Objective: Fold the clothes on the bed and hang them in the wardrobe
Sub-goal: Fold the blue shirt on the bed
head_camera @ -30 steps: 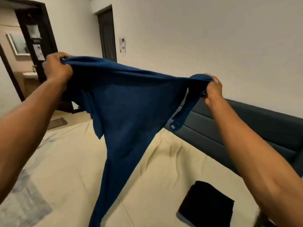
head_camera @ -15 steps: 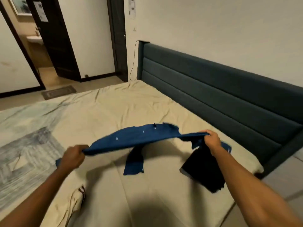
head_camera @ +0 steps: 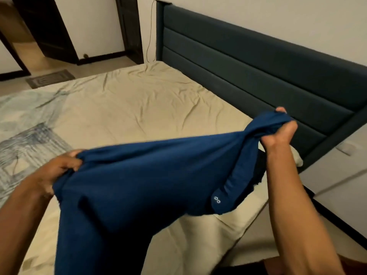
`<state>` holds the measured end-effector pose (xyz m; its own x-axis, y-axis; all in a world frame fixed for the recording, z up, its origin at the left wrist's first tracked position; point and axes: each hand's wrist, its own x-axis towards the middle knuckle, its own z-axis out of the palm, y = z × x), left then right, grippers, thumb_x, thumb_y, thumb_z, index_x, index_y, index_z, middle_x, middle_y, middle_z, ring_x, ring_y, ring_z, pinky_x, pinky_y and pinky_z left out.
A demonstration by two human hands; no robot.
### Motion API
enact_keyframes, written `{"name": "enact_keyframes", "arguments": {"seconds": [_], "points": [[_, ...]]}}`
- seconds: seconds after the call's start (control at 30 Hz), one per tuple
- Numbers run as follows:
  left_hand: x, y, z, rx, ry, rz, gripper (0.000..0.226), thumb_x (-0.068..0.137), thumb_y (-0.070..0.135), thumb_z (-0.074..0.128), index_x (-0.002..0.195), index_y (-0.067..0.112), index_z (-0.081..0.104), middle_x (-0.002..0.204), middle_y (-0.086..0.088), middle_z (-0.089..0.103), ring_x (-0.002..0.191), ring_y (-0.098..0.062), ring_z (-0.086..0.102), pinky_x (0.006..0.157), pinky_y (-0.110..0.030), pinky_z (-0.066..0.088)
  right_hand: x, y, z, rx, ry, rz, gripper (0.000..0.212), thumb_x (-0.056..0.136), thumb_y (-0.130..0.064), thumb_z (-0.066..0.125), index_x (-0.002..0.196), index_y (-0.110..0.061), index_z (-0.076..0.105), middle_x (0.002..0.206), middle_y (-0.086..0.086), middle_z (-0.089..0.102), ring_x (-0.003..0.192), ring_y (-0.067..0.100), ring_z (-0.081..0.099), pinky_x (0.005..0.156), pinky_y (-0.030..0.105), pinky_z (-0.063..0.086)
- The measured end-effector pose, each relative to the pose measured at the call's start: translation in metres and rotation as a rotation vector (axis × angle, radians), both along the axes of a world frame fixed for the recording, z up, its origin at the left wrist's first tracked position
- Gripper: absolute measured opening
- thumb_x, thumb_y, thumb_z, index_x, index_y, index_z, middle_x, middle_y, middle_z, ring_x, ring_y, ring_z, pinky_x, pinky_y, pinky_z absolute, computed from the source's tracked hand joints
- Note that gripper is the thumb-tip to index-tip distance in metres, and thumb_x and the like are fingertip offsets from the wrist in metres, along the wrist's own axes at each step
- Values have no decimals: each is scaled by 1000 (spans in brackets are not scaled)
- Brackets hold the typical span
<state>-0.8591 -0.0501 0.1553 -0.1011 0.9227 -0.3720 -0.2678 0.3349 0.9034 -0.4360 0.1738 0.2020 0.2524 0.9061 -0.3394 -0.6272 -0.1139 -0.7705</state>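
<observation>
Cream sheets cover the bed, wrinkled, with a grey-blue patterned spread along its left edge and a dark teal padded headboard at its far end. I have a navy blue shirt held up over the bed's near right corner — stretched between both hands, its lower part hanging down toward me. My left hand clenches one bunched end of the fabric near the left edge of the bed, fingers curled over the cloth. My right hand grasps the other end, raised close to the headboard, thumb and fingers wrapped round a gathered fold. A cuff with two small buttons dangles under the right hand, and a dark garment shows just behind it — mostly hidden. Beyond the bed's far left corner a floor mat lies by a dark door frame.
</observation>
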Motion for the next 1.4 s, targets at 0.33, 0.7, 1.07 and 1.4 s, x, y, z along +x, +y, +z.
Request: {"name": "enact_keyframes", "arguments": {"seconds": [0.33,0.7,1.07,1.4], "points": [[-34,86,-135,-475,304,187,21,89,11,53,101,4,69,87,-18,74,77,-34,66,67,-37,52,-78,138,-118,-208,-582,421,24,94,-3,49,82,-16,66,82,9,64,70,23,60,49,22,50],[-143,184,-281,-621,709,413,25,85,25,60,100,9,71,105,-22,70,94,-35,66,87,-43,55,-226,269,-250,-91,-937,991,51,94,-1,57,139,-23,52,135,5,54,121,21,50,87,29,42],[-66,161,-370,-504,1124,526,45,91,28,65,130,9,54,136,-21,51,125,-44,47,97,-60,40,-227,223,-352,254,-1316,1065,69,98,-20,56,157,-22,21,157,3,35,140,22,39,103,21,31],[75,-1,-439,-333,1379,-95,64,84,57,43,127,13,60,138,-14,53,122,-37,50,87,-57,45,-44,11,-481,-487,-1382,644,61,91,-31,68,140,-6,42,140,20,46,128,42,46,104,48,40]]}}
